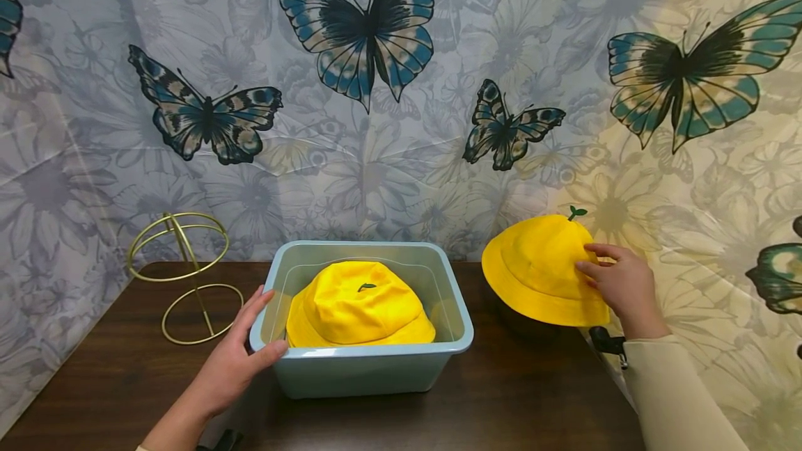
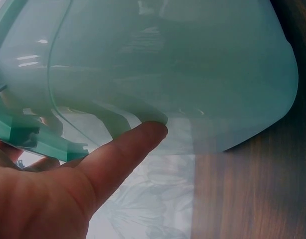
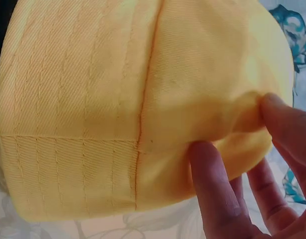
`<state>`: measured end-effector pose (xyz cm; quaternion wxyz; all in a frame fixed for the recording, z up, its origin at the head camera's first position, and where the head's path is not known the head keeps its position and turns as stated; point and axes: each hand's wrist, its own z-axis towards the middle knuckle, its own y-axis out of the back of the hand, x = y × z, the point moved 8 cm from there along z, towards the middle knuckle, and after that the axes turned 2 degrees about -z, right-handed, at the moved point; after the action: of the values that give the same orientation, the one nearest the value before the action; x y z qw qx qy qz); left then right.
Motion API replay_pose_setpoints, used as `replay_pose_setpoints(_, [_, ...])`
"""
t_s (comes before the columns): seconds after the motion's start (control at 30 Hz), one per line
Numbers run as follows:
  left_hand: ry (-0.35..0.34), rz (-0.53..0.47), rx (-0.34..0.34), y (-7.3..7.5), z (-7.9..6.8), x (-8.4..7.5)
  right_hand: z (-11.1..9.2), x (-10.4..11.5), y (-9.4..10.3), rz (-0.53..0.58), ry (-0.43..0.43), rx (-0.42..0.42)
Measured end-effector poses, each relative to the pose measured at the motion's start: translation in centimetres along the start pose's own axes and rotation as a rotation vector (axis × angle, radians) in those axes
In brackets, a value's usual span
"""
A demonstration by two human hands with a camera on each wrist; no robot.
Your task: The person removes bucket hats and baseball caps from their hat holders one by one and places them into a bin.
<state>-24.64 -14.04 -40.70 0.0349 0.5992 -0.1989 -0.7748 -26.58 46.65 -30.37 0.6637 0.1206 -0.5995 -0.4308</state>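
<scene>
In the head view, a pale blue-green plastic tub (image 1: 370,372) stands on the table, with a yellow bucket hat (image 1: 360,301) inside it that has a small green sprout on its crown. My left hand (image 1: 234,360) rests against the tub's front left corner, thumb at the front rim and fingers along the left side. The left wrist view shows a straight thumb (image 2: 128,149) against the tub wall. At the right, my right hand (image 1: 623,287) pinches the crown of a second yellow hat (image 1: 539,266) with a sprout. Whether that hat touches the table is hidden.
A gold wire stand (image 1: 188,284) with round hoops is at the table's left, beside the tub. The dark wooden table (image 1: 501,395) backs onto a butterfly-patterned cloth (image 1: 401,179). A black strap or cable end (image 1: 606,342) shows by the right wrist.
</scene>
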Motion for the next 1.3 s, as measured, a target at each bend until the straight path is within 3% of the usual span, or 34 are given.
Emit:
replay_pose_setpoints(0.33, [-0.006,-0.021,0.000,-0.1,0.0,0.0,0.7,-0.3,0.6,-0.246,0.033,-0.149])
replay_pose_setpoints(0.47, [-0.003,-0.014,-0.001,0.0,0.0,-0.1,0.8,-0.4,0.9,-0.263,0.045,-0.184])
replay_pose_setpoints(0.67, [0.001,-0.009,0.001,0.0,0.0,-0.1,0.7,-0.6,1.2,-0.239,0.004,-0.191])
replay_pose_setpoints(1.3, [0.005,-0.006,0.000,0.0,0.0,0.0,0.4,-0.5,2.3,0.005,-0.139,-0.135])
